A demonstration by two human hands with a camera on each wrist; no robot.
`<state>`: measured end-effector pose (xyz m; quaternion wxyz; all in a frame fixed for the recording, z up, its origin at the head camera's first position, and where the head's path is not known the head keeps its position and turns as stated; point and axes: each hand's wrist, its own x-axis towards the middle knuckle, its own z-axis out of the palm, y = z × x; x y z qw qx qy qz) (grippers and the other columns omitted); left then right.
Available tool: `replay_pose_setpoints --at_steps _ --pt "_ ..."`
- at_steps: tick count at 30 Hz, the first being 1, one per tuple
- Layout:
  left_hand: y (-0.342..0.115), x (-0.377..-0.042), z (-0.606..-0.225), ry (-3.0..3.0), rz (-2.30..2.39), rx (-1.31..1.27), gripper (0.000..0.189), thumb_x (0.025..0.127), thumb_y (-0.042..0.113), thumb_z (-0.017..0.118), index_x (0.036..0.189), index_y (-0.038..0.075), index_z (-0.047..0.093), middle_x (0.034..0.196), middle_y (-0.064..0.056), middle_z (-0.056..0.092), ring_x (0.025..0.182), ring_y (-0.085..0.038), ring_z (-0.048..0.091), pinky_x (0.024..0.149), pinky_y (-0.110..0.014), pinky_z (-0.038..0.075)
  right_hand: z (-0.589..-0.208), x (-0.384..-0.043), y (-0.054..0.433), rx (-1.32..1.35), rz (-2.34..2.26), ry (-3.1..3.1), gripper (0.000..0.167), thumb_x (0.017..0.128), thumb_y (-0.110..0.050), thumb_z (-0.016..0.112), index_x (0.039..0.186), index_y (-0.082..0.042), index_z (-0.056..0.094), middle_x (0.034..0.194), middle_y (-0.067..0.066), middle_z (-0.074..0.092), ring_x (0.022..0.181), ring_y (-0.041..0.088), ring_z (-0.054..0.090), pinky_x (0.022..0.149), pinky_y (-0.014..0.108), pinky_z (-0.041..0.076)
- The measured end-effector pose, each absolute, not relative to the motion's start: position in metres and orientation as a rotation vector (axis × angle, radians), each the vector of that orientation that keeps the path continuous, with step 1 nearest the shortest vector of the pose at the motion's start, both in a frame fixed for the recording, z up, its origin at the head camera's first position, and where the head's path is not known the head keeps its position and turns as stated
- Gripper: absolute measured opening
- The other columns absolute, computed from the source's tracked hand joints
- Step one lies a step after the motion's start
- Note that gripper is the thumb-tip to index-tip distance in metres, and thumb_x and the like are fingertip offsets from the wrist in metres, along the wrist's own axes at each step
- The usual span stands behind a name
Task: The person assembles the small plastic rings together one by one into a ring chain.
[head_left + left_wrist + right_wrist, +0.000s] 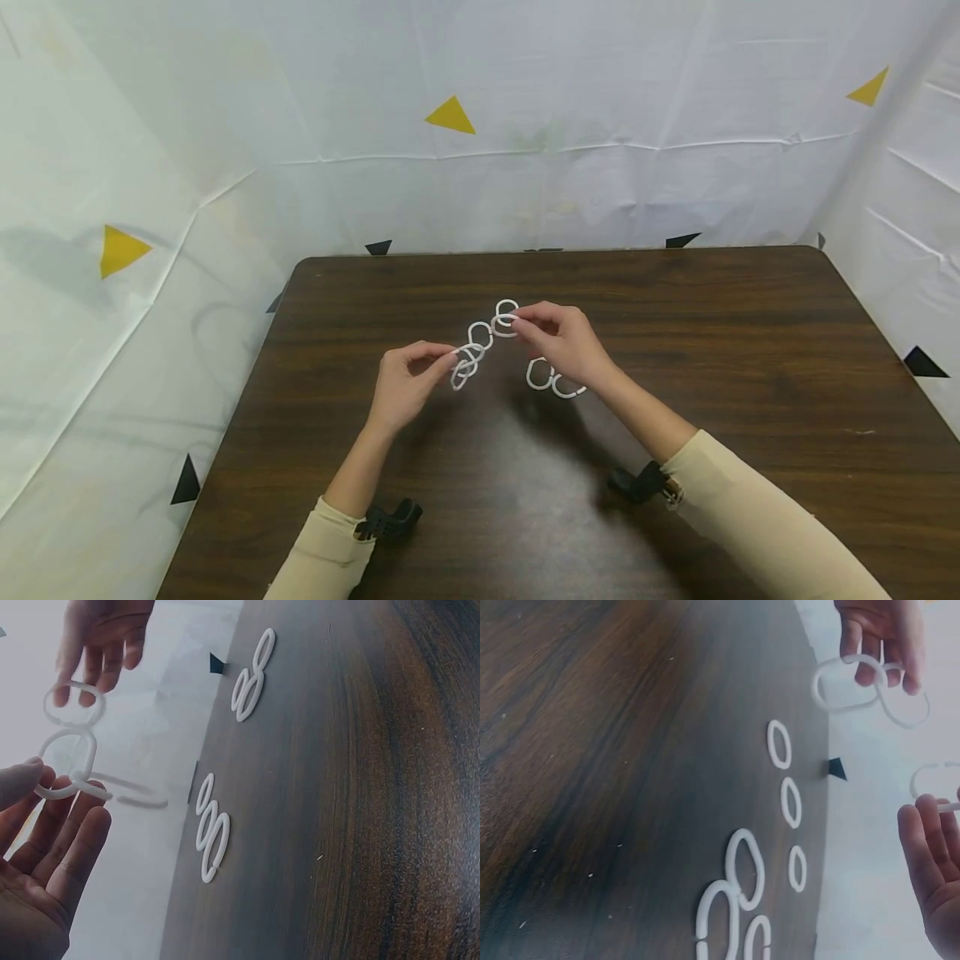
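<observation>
My left hand point(405, 385) pinches a white plastic ring point(91, 756) between thumb and fingers, above the table. A second white ring point(897, 720) hangs linked through it. To the right, my right hand point(564, 340) holds another white ring point(46, 712) by its edge, with fingertips and thumb. In the left wrist view the two held rings look close together; whether they touch I cannot tell. Several more white rings point(779, 726) lie on the table below and around both hands, partly hidden by them in the head view.
The brown wood-grain table point(750, 350) has rounded far corners. White sheeting point(570, 75) with yellow and black triangles stands behind it and at both sides. A black wrist strap device sits at each wrist, below the sleeves point(757, 500).
</observation>
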<state>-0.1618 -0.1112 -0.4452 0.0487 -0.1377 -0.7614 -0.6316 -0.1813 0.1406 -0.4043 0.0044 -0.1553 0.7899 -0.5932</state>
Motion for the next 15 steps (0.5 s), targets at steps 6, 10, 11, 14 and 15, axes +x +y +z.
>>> replay_pose_setpoints --at_steps 6,10,11,14,15 --pt "-0.11 -0.161 -0.443 -2.318 -1.949 -0.408 0.019 0.087 0.01 0.076 0.1 -0.004 0.074 0.09 -0.013 0.071 0.075 -0.025 0.067 0.066 -0.046 0.06 -0.398 -0.179 0.136 -0.437 -1.997 2.293 0.026 0.098 -0.014 0.063 0.115 0.004 0.067 0.094 0.024 0.068 0.077 0.037 0.071 0.062 0.048 0.06" --pt "-0.108 -0.16 -0.442 -2.3 -1.961 -0.437 0.019 0.087 0.011 0.075 0.1 -0.004 0.074 0.09 -0.013 0.071 0.076 -0.027 0.067 0.067 -0.049 0.059 -0.394 -0.176 0.133 -0.477 -2.003 2.208 0.024 0.098 -0.009 0.06 0.114 0.008 0.065 0.095 0.027 0.065 0.077 0.031 0.071 0.065 0.048 0.06" --pt "-0.107 -0.16 -0.441 -2.302 -1.954 -0.442 0.018 0.087 0.011 0.075 0.099 -0.003 0.075 0.09 -0.012 0.071 0.075 -0.025 0.067 0.067 -0.047 0.059 -0.394 -0.175 0.132 -0.496 -1.999 2.184 0.023 0.098 -0.006 0.059 0.115 0.009 0.064 0.097 0.028 0.066 0.079 0.03 0.072 0.067 0.05 0.059" --pt "-0.106 -0.16 -0.439 -2.31 -1.942 -0.446 0.017 0.087 0.012 0.076 0.098 -0.001 0.075 0.088 -0.01 0.071 0.074 -0.021 0.067 0.066 -0.042 0.06 -0.393 -0.175 0.13 -0.542 -1.988 2.12 0.024 0.097 -0.001 0.057 0.117 0.013 0.062 0.103 0.03 0.066 0.085 0.033 0.071 0.072 0.051 0.059" --pt "-0.106 -0.16 -0.439 -2.312 -1.939 -0.445 0.016 0.087 0.012 0.076 0.097 0.0 0.076 0.088 -0.01 0.071 0.074 -0.02 0.067 0.065 -0.04 0.06 -0.393 -0.175 0.13 -0.548 -1.984 2.108 0.024 0.097 0.0 0.057 0.117 0.013 0.062 0.104 0.03 0.066 0.085 0.036 0.07 0.073 0.052 0.058"
